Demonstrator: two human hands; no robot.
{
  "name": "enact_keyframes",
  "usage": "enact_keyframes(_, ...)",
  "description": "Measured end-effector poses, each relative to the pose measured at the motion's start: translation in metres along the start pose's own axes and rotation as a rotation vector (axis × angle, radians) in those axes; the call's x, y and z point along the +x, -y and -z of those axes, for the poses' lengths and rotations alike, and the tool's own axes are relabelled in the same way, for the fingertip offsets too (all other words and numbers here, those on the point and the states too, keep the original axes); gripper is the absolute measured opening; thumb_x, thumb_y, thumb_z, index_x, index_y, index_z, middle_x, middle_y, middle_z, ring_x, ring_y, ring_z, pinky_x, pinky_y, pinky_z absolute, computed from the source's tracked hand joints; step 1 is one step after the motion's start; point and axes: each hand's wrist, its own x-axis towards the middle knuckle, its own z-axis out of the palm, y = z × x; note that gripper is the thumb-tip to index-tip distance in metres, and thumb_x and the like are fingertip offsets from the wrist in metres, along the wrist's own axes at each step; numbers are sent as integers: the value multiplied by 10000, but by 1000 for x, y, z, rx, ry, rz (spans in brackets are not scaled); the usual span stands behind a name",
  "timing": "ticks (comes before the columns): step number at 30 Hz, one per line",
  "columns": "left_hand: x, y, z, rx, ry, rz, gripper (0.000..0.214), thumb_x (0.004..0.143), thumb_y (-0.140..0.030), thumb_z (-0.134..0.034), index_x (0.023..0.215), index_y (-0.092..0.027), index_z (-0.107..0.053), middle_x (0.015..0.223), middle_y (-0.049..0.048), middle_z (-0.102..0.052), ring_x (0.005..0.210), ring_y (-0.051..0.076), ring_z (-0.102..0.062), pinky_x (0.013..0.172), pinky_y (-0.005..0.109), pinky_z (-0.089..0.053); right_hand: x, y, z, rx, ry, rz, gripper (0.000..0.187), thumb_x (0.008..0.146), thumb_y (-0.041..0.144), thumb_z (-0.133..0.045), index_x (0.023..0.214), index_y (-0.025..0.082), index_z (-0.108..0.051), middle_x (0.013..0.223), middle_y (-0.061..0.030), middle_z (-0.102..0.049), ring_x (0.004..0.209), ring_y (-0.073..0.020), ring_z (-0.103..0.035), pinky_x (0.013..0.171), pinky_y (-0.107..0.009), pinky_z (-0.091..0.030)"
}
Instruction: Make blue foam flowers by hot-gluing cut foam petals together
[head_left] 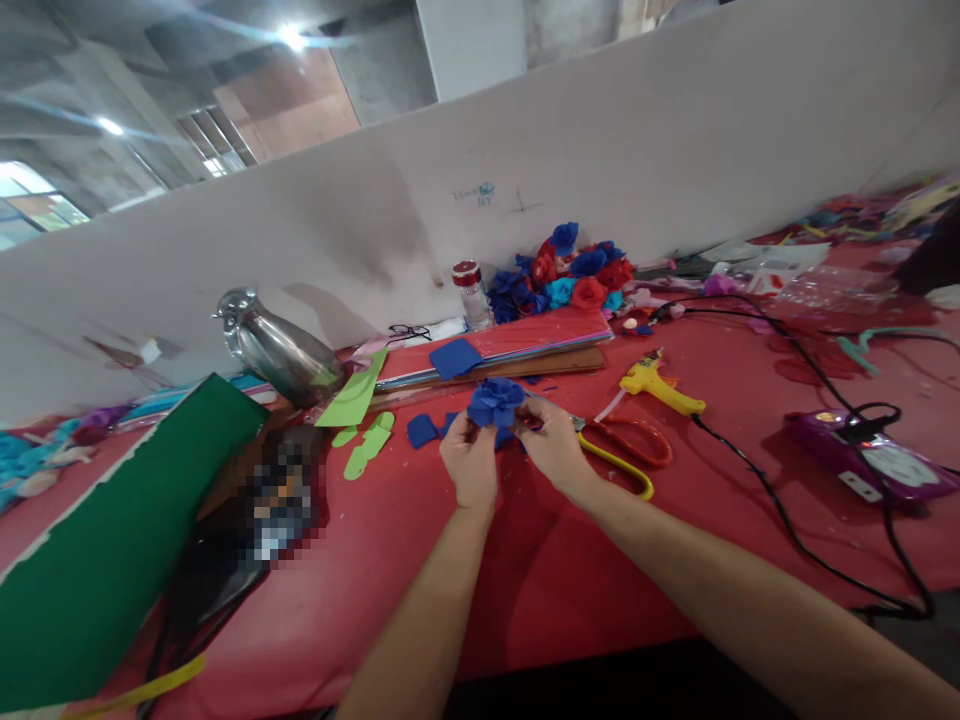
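Observation:
A blue paper flower is held up over the red table. My left hand is closed around its underside, with fingers and thumb pinching its base. On the flower's right side, my right hand is closed too, its fingertips at the petals' edge. Cut blue paper petals lie on the table behind my left hand. Just right of my right hand lie scissors with red and yellow handles, their blades partly hidden by the hand. The flower's base is mostly covered by my fingers.
A yellow glue gun lies at the right, its cord running to a purple power strip. Stacked paper sheets, a glass jar and finished flowers stand behind. A steel jug and green board are left.

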Motion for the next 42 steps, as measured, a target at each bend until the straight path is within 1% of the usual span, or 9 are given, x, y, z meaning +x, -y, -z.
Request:
enact_keyframes(4, 0, 2, 1, 45, 12, -20, 187, 618, -220, -719, 799, -174, -707, 777, 1, -719, 735, 138, -625, 771, 263, -487, 0, 1, 0, -28, -1, 24, 102, 633, 238, -539, 633, 201, -634, 654, -19, -669, 658, -173, -584, 667, -289, -480)
enact_keyframes(9, 0, 2, -1, -19, 38, 23, 226, 612, -244, -735, 824, -173, -701, 828, 16, -733, 777, 153, -647, 798, 279, -492, -1, 2, 1, -81, 9, 40, 108, 654, 207, -520, 633, 202, -626, 650, -16, -668, 663, -173, -587, 647, -277, -472)
enact_keyframes(15, 2, 5, -2, -114, 26, 26, 256, 583, -242, -772, 813, -180, -678, 807, 1, -717, 750, 129, -639, 779, 255, -485, -2, 0, 1, -121, 32, 49, 144, 690, 186, -536, 720, 194, -677, 752, -31, -721, 733, -189, -626, 705, -298, -488)
enact_keyframes(21, 2, 7, -3, -155, 47, 25, 309, 596, -259, -795, 854, -197, -637, 847, -11, -700, 775, 109, -634, 803, 241, -471, -3, 2, 1, -159, 8, 36, 167, 689, 167, -548, 711, 221, -705, 760, -30, -736, 748, -216, -648, 718, -332, -502)
enact_keyframes(28, 2, 4, -5, -223, 71, 56, 342, 604, -261, -786, 872, -226, -577, 817, -38, -680, 773, 106, -638, 794, 238, -473, -5, 8, 1, -114, 20, 13, 117, 686, 204, -572, 697, 217, -687, 746, -31, -729, 700, -199, -642, 685, -316, -505)
enact_keyframes(32, 3, 0, -5, -271, 95, 107, 297, 562, -217, -791, 793, -210, -604, 759, -45, -677, 698, 88, -620, 746, 217, -469, -5, 8, 1, -66, -19, 51, 89, 698, 236, -578, 745, 202, -646, 757, -33, -707, 712, -182, -629, 700, -303, -504)
enact_keyframes(35, 4, -2, -5, -306, 92, 158, 286, 546, -193, -781, 796, -207, -644, 777, -27, -702, 698, 92, -624, 736, 215, -469, -5, 9, 1, -7, -34, 76, 130, 708, 256, -595, 823, 198, -613, 780, -24, -685, 722, -169, -620, 716, -297, -503)
enact_keyframes(37, 4, -3, -6, -316, 92, 168, 295, 546, -193, -774, 817, -211, -659, 804, -15, -714, 731, 99, -632, 761, 220, -469, -5, 9, 1, 13, -7, 76, 143, 722, 268, -599, 845, 197, -614, 783, -21, -679, 733, -170, -620, 729, -298, -503)
enact_keyframes(42, 2, -5, -6, -294, 135, 184, 258, 575, -206, -744, 818, -222, -660, 857, 0, -713, 780, 115, -639, 788, 241, -472, -5, 12, 2, -7, 51, 80, 125, 761, 286, -574, 760, 192, -656, 772, -26, -686, 730, -178, -608, 724, -301, -493)
